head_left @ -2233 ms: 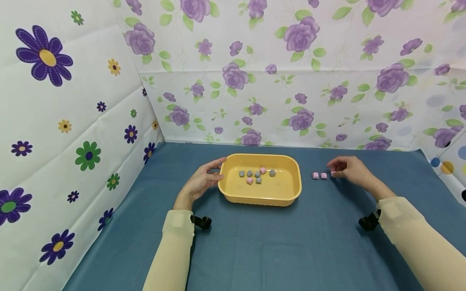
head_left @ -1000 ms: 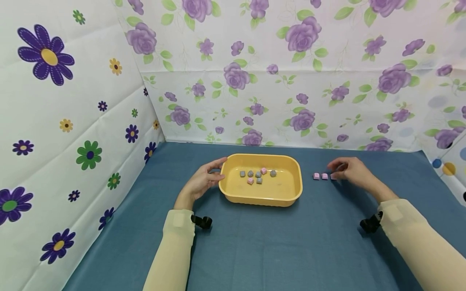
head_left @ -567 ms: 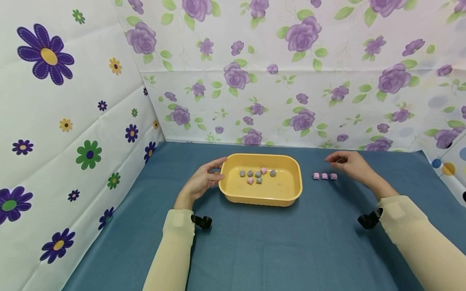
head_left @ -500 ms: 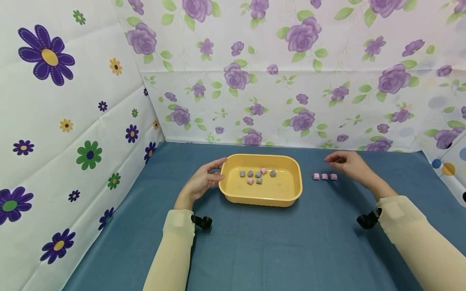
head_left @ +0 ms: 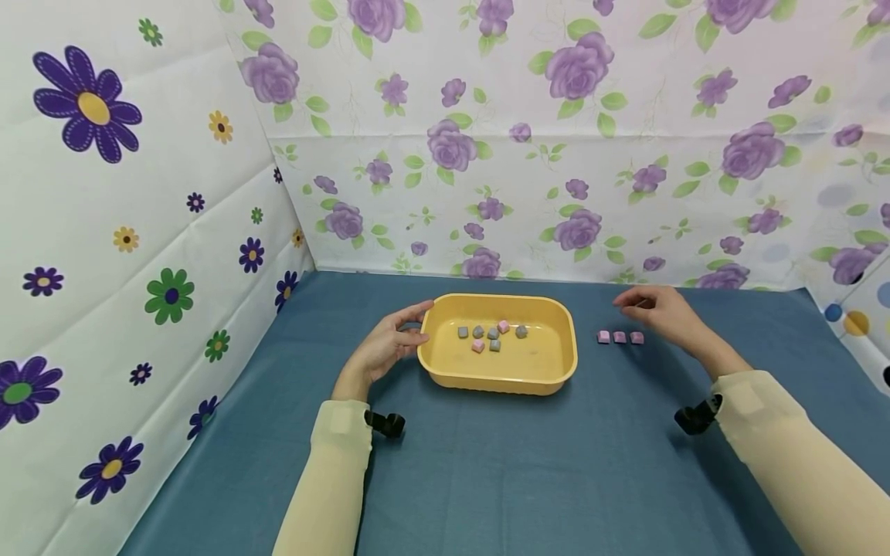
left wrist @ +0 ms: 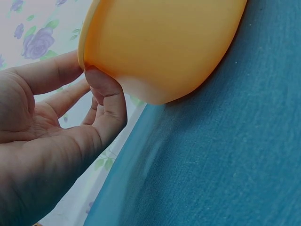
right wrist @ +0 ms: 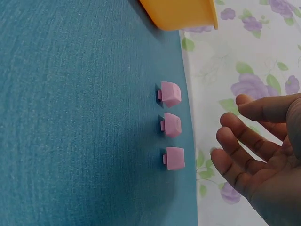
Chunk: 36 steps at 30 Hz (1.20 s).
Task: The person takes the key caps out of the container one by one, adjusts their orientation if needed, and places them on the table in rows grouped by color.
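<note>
My left hand [head_left: 381,347] pinches the left rim of a yellow plastic tray [head_left: 497,383]; in the left wrist view the thumb [left wrist: 106,89] bends against the tray wall [left wrist: 155,52]. Inside the tray lie several loose grey and pink keycaps [head_left: 478,346]. To the right of it, three pink keycaps [head_left: 619,337] stand in a short, evenly spaced row. Over and just behind that row hovers my right hand [head_left: 664,315], fingers loosely bent and nothing between them. The right wrist view shows its fingers [right wrist: 247,141] apart from the pink keycaps [right wrist: 172,125].
A blue cloth [head_left: 514,471] covers the table. Behind it rises a flower-patterned sheet [head_left: 514,185], and another flowered sheet [head_left: 160,232] borders the left side. Black wrist cameras [head_left: 695,418] sit on both sleeves.
My right hand has let go of the rightmost pink keycap, then risen back and slightly left, leaving the whole row visible. The left hand and the tray stay where they were.
</note>
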Motion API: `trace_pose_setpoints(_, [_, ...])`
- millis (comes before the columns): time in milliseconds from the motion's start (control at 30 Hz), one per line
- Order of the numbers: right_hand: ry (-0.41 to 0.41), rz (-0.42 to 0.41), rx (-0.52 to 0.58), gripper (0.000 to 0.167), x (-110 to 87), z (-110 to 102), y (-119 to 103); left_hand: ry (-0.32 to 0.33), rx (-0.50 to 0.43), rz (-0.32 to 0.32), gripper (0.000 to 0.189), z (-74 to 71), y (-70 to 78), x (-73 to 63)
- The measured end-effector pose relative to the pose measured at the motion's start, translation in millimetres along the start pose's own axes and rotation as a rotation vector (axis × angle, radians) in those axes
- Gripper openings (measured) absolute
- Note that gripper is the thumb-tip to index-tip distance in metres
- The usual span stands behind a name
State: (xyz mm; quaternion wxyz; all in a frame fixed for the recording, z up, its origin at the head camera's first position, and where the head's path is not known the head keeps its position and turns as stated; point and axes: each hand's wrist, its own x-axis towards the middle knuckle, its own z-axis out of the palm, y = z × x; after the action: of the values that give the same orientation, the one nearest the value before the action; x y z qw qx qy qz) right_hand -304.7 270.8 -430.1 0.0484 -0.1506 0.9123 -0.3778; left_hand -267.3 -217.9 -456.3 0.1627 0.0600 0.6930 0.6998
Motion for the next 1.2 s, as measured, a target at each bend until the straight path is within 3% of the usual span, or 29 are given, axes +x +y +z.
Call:
trace_pose_setpoints(633, [-0.007,-0.011,0.021,0.031,6.2,2.6,-16.3,0.01,0.007,-0.002,0.066,0.7,-1.7,0.4])
trace_pose_setpoints(1200, [-0.019,-0.085,0.068,0.026,16.3,16.3,-55.3,0.011,-0.003,-0.008,0.066,-0.2,-0.4,0.9])
